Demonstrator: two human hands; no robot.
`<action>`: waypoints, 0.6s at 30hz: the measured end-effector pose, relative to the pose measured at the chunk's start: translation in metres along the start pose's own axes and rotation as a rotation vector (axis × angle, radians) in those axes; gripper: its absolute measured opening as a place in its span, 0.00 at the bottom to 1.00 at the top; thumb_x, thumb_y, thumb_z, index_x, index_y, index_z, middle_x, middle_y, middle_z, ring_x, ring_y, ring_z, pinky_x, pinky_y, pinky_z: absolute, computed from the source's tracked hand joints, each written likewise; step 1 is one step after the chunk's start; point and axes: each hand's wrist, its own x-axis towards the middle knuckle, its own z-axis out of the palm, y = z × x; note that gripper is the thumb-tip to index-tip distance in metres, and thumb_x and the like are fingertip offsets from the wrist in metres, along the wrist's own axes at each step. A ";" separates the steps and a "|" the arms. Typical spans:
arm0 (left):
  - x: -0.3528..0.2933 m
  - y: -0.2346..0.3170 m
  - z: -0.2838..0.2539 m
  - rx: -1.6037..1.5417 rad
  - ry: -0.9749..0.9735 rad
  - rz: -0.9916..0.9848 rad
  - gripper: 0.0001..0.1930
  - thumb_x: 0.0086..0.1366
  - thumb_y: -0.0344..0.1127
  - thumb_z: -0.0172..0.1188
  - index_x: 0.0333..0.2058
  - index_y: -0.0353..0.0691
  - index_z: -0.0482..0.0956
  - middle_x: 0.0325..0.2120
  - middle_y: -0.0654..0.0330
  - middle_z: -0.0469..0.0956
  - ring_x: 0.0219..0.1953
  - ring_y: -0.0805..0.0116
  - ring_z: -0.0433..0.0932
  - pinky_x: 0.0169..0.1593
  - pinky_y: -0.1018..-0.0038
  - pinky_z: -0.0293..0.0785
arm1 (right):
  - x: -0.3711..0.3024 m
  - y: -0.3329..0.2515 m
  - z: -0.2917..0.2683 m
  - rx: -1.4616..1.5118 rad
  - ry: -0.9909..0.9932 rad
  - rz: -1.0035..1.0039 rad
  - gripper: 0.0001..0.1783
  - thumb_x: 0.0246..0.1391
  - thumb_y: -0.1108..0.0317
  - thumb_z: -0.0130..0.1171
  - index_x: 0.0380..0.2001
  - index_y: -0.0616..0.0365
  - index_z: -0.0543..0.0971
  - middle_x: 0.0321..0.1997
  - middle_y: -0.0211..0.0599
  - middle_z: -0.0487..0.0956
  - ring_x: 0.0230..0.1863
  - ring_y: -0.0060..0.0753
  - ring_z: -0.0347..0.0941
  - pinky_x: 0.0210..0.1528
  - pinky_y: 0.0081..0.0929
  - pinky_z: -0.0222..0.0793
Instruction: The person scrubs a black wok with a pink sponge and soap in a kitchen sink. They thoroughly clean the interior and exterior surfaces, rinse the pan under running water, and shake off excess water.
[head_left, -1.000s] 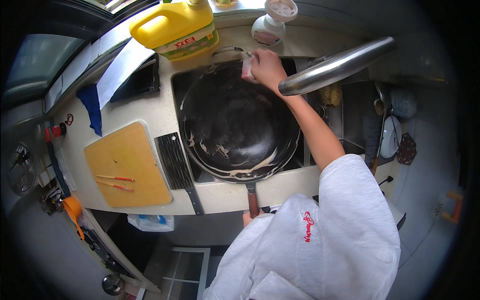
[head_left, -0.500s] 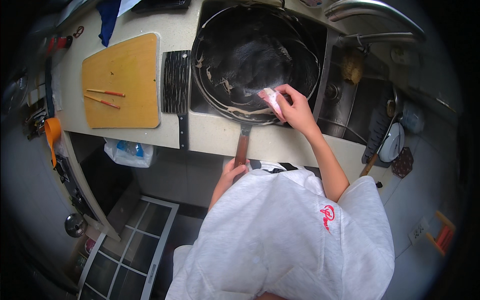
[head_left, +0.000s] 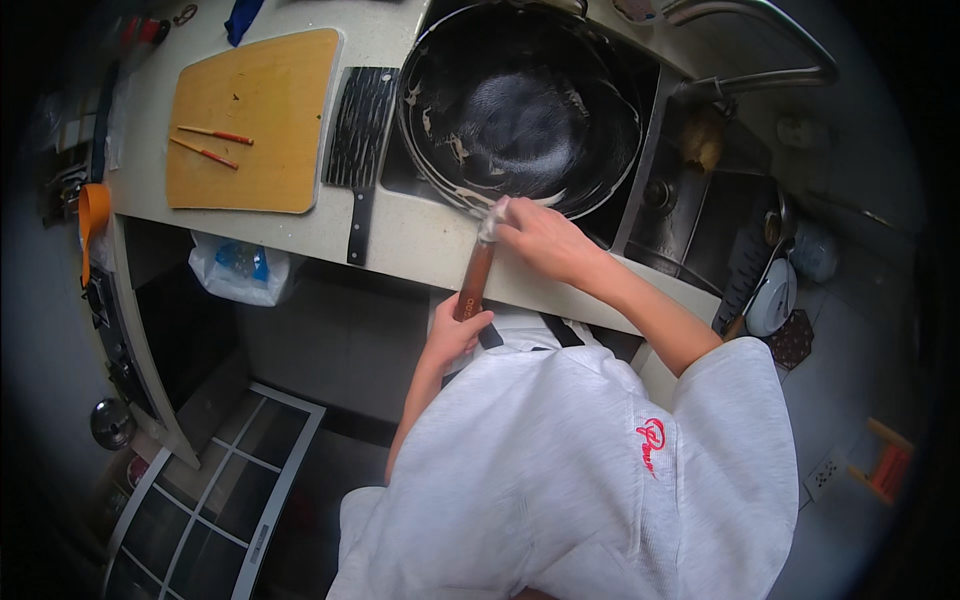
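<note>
A large black wok (head_left: pixel 525 125) rests over the sink, with pale suds streaked around its inner wall. Its brown wooden handle (head_left: pixel 474 278) points toward me. The fingers of my left hand (head_left: pixel 452 332) are wrapped round the handle's near end. Where the handle joins the wok, my right hand (head_left: pixel 548 238) presses a small pink-and-white cloth (head_left: pixel 491 222) against the metal, covered with foam. Most of the cloth is hidden by foam and fingers.
Left of the wok lies a cleaver (head_left: pixel 358 135) with a dark patterned blade. Beyond it, a yellow cutting board (head_left: pixel 270 100) carries two chopsticks (head_left: pixel 215 134). A metal faucet (head_left: pixel 765 75) arches over the right side. A white bag (head_left: pixel 240 270) hangs below the counter edge.
My right hand has moved the cloth from the wok's inner near wall down to the base of the handle. The left hand still grips the handle, and the view has shifted slightly.
</note>
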 end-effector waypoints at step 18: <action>0.001 0.006 -0.009 0.038 -0.041 -0.026 0.09 0.54 0.22 0.57 0.28 0.39 0.65 0.15 0.66 0.64 0.10 0.79 0.61 0.12 0.78 0.54 | -0.002 -0.003 0.007 0.095 0.113 0.101 0.11 0.44 0.74 0.57 0.35 0.62 0.75 0.35 0.45 0.69 0.37 0.46 0.71 0.37 0.36 0.70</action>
